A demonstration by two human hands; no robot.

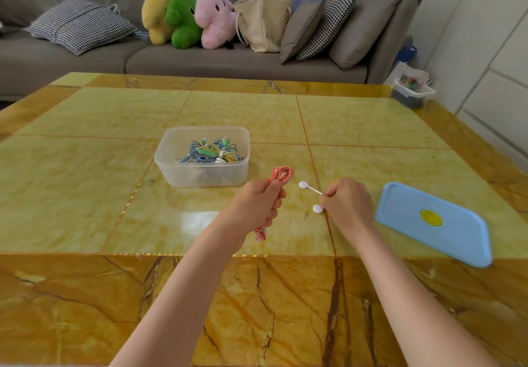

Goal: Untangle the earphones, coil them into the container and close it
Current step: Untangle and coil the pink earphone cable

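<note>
Left hand (257, 205) fisted around coiled red earphone cable (281, 174); loops stick out above fist, end hangs below. Right hand (347, 204) pinches white earbuds (303, 185), two buds protruding leftward. Clear container (177, 166) open on table (85, 152), just beyond hands, holds coiled coloured earphones (213, 152). Blue lid (457, 238) flat at right.

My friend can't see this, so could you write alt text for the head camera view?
Left hand grips a coiled red earphone cable; right hand pinches white earbuds. An open tub of cables and a blue lid lie on the table.
</note>
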